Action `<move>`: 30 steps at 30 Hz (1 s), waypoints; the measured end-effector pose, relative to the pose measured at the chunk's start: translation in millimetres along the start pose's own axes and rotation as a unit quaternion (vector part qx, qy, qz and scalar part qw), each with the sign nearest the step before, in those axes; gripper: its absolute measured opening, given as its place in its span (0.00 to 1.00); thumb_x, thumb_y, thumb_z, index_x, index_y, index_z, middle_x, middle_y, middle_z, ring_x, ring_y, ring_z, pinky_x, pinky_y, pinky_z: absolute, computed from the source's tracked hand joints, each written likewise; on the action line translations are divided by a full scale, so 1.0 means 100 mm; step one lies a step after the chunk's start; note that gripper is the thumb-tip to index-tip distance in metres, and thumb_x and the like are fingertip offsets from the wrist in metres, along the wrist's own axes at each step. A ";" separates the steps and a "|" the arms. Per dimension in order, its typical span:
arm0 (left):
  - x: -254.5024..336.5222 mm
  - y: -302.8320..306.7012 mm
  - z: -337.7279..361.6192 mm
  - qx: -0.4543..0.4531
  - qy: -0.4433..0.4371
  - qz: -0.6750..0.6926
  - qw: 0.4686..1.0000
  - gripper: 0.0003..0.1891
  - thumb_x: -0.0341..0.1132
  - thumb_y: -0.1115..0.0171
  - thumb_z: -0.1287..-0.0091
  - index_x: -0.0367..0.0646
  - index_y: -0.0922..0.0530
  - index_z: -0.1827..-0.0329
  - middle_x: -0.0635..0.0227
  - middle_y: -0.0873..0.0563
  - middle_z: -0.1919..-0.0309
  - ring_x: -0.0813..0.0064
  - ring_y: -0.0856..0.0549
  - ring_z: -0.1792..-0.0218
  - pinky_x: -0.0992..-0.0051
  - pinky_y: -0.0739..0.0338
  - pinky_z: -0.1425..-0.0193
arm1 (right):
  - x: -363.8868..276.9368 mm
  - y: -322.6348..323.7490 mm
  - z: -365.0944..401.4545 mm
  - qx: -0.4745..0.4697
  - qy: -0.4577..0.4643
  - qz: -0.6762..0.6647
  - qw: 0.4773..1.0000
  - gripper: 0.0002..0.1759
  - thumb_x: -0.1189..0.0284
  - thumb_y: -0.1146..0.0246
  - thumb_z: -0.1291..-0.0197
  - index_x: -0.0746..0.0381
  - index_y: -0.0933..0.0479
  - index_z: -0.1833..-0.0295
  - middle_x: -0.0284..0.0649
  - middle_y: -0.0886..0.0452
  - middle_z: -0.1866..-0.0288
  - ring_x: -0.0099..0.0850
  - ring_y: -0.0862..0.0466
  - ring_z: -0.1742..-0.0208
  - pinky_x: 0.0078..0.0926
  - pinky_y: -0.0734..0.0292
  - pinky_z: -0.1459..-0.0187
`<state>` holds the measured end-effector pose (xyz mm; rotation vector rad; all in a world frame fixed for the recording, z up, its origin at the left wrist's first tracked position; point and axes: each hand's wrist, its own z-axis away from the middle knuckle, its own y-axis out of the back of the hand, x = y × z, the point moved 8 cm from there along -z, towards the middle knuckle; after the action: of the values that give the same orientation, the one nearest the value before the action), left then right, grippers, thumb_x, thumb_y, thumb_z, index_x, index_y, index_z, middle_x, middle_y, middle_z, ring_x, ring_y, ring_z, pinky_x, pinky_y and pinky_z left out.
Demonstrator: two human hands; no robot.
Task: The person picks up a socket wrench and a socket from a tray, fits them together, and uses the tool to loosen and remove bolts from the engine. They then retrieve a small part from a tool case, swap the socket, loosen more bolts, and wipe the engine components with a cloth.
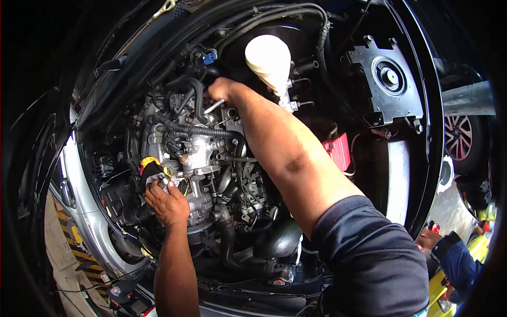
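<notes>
In an open engine bay, my right hand (221, 90) reaches in at the back of the engine (200, 153). Its fingers are curled and partly hidden, closed at one end of a slim silver tool handle (214, 106); the tool's head does not show. My left hand (169, 205) rests at the engine's left side, thumb apart from fairly straight fingers. Its fingertips touch a shiny metal part (167, 182). Just above them lies a black, yellow and red item (151, 165), possibly a glove or cloth.
A white fluid reservoir (268, 61) stands right of my right hand. Black corrugated hoses (211, 132) cross the engine. A red box-like part (338, 151) sits beyond my right forearm. Another person's hand (429, 239) shows at the lower right, and a capped person (122, 290) at the lower left.
</notes>
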<state>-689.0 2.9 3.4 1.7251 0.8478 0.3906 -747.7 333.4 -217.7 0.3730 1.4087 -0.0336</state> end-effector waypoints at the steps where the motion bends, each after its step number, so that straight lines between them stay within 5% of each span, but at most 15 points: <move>1: 0.00 0.00 0.00 -0.002 0.001 -0.001 1.000 0.22 0.40 0.43 0.29 0.31 0.30 0.40 0.43 0.25 0.43 0.44 0.28 0.38 0.49 0.38 0.30 | 0.01 0.03 0.03 0.010 -0.031 -0.034 0.999 0.10 0.71 0.38 0.45 0.66 0.14 0.68 0.47 0.13 0.67 0.37 0.14 0.70 0.40 0.21 0.69; 3: 0.02 0.01 0.00 -0.001 -0.006 -0.006 1.000 0.22 0.40 0.43 0.29 0.31 0.30 0.40 0.43 0.25 0.43 0.44 0.28 0.38 0.49 0.38 0.30 | -0.36 0.22 0.53 0.030 -0.193 -0.109 0.975 0.10 0.72 0.39 0.43 0.67 0.15 0.67 0.47 0.14 0.67 0.37 0.15 0.71 0.40 0.22 0.71; 10: 0.01 -0.01 0.00 0.004 -0.017 -0.006 1.000 0.22 0.39 0.43 0.28 0.31 0.30 0.40 0.44 0.25 0.43 0.43 0.28 0.39 0.48 0.37 0.30 | -0.30 0.14 0.58 0.030 -0.247 -0.197 0.948 0.12 0.72 0.40 0.39 0.68 0.16 0.67 0.48 0.15 0.68 0.37 0.16 0.71 0.39 0.22 0.72; 13: 0.02 -0.01 -0.01 -0.002 -0.014 -0.004 1.000 0.22 0.39 0.43 0.29 0.31 0.30 0.41 0.43 0.25 0.43 0.43 0.28 0.39 0.48 0.37 0.31 | -0.35 0.22 0.58 0.072 -0.226 -0.147 0.960 0.15 0.69 0.42 0.38 0.69 0.15 0.62 0.52 0.13 0.65 0.44 0.12 0.66 0.42 0.18 0.64; 16: 0.02 -0.01 0.00 -0.002 -0.010 -0.008 1.000 0.21 0.39 0.43 0.29 0.31 0.30 0.41 0.43 0.25 0.43 0.43 0.28 0.38 0.48 0.37 0.31 | -0.36 0.29 0.49 0.134 -0.168 -0.045 0.976 0.18 0.67 0.43 0.37 0.70 0.15 0.54 0.55 0.12 0.58 0.50 0.11 0.56 0.41 0.17 0.54; 19: 0.03 0.00 -0.01 0.003 -0.016 -0.010 1.000 0.21 0.39 0.43 0.29 0.31 0.31 0.41 0.43 0.26 0.43 0.42 0.28 0.38 0.48 0.37 0.31 | -0.43 0.08 0.16 0.101 0.103 0.299 0.943 0.20 0.66 0.43 0.36 0.70 0.16 0.50 0.55 0.13 0.52 0.50 0.12 0.50 0.39 0.17 0.50; 23: 0.03 0.00 -0.02 -0.005 -0.001 0.001 1.000 0.21 0.39 0.43 0.29 0.31 0.31 0.41 0.43 0.26 0.42 0.42 0.28 0.38 0.48 0.37 0.31 | 0.11 -0.01 -0.16 0.146 -0.006 -0.041 0.988 0.20 0.65 0.43 0.37 0.69 0.15 0.51 0.55 0.14 0.49 0.49 0.12 0.50 0.38 0.17 0.50; 25: 0.02 -0.01 -0.01 -0.006 -0.004 -0.005 1.000 0.21 0.39 0.43 0.29 0.31 0.31 0.41 0.43 0.26 0.42 0.42 0.28 0.38 0.48 0.37 0.30 | -0.24 0.07 0.40 0.136 -0.134 -0.290 0.938 0.19 0.65 0.41 0.38 0.69 0.15 0.52 0.56 0.14 0.48 0.50 0.12 0.50 0.37 0.17 0.50; 28: 0.02 -0.01 -0.01 -0.005 -0.007 -0.007 1.000 0.21 0.39 0.43 0.29 0.31 0.31 0.41 0.43 0.26 0.42 0.43 0.28 0.38 0.48 0.37 0.30 | -0.43 0.20 0.71 0.069 -0.269 -0.205 0.939 0.19 0.66 0.42 0.38 0.68 0.14 0.53 0.56 0.14 0.48 0.49 0.12 0.49 0.36 0.18 0.50; 30: 0.01 -0.01 -0.01 -0.007 -0.005 -0.009 1.000 0.21 0.39 0.43 0.29 0.31 0.31 0.41 0.43 0.26 0.42 0.43 0.28 0.37 0.48 0.37 0.30 | -0.48 0.28 0.64 0.101 -0.210 -0.092 0.968 0.18 0.68 0.44 0.37 0.68 0.14 0.54 0.57 0.14 0.50 0.48 0.12 0.49 0.36 0.17 0.50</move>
<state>-689.2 4.6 2.3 1.7036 0.8514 0.3748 -688.2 332.8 -157.1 0.3760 1.0166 -0.3884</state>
